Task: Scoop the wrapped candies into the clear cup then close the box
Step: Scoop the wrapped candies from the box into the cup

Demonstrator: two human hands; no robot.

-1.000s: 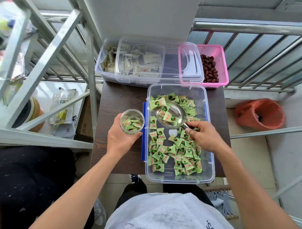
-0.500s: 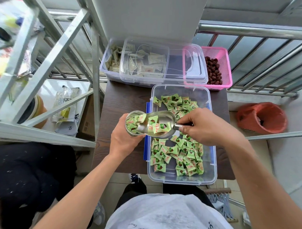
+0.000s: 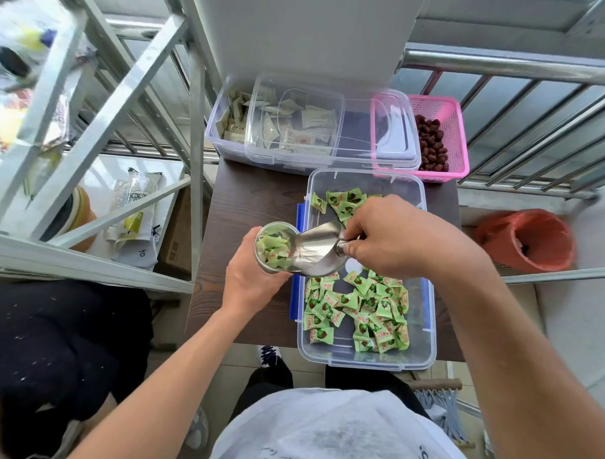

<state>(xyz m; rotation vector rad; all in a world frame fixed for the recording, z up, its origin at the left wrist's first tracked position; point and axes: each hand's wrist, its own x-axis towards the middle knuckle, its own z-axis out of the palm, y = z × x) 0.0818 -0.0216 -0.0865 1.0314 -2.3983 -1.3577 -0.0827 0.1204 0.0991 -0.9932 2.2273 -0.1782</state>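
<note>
My left hand (image 3: 250, 282) grips a clear cup (image 3: 273, 247) that holds several green wrapped candies, just left of the open clear box (image 3: 419, 359). My right hand (image 3: 397, 239) holds a metal scoop (image 3: 317, 253) by its handle. The scoop is tipped over the cup's rim with its mouth at the cup, and its bowl looks empty. More green wrapped candies (image 3: 357, 309) lie in the box, mostly in the near half, with a few at the far end.
The box sits on a small dark wooden table (image 3: 245, 210). Behind it stand a clear lidded container of pale packets (image 3: 290, 126) and a pink basket of dark red fruits (image 3: 442, 135). A metal rack (image 3: 94, 99) rises at left; an orange bin (image 3: 527, 238) stands at right.
My right hand lifted the loaded scoop out of the box, swung it left to the cup and tilted it. The candies slid into the cup, which is now fuller.
</note>
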